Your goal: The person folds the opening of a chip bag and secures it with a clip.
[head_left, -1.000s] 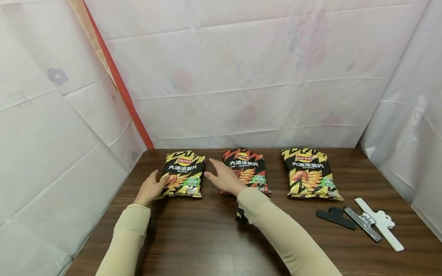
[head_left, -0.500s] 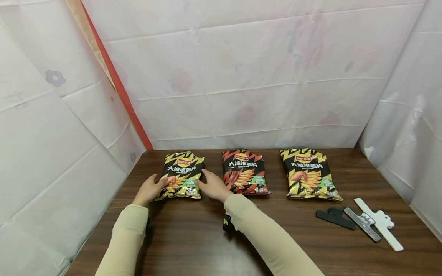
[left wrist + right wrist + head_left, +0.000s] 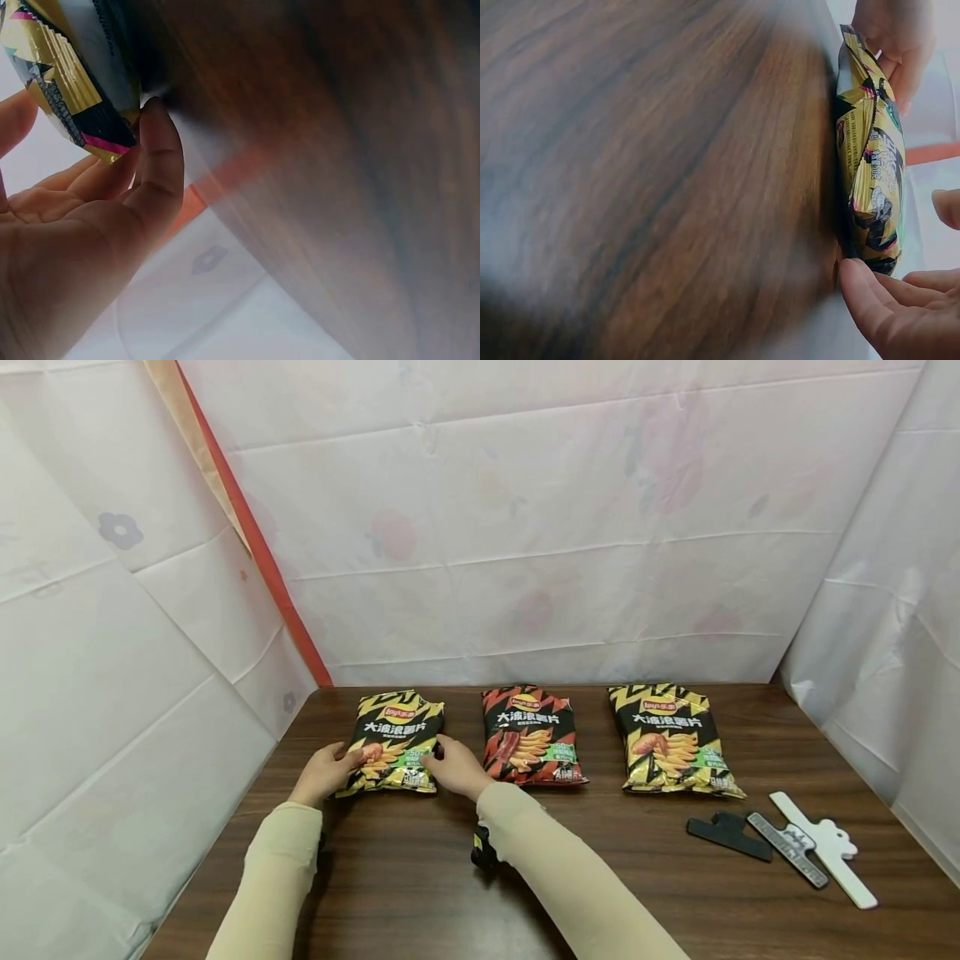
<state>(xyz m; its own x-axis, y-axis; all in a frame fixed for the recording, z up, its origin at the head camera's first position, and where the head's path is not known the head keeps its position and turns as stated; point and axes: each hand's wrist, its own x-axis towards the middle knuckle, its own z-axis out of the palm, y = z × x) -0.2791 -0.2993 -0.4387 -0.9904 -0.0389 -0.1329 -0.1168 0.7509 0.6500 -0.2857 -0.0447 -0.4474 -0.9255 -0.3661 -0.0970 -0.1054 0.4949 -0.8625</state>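
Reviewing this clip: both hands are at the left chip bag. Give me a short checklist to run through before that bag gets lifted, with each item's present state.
1. Left hand at the left chip bag: ok, it is at the bag's left edge, thumb touching.
2. Right hand at the bag: ok, at its lower right corner.
3. Fingers closed round the bag: not ok, on both hands they lie relaxed beside it.
4. Bag flat on the table: ok.
5. Gap to the red chip bag: ok, they lie apart.
6. Sealing clips out of the way: ok, at the table's right end.
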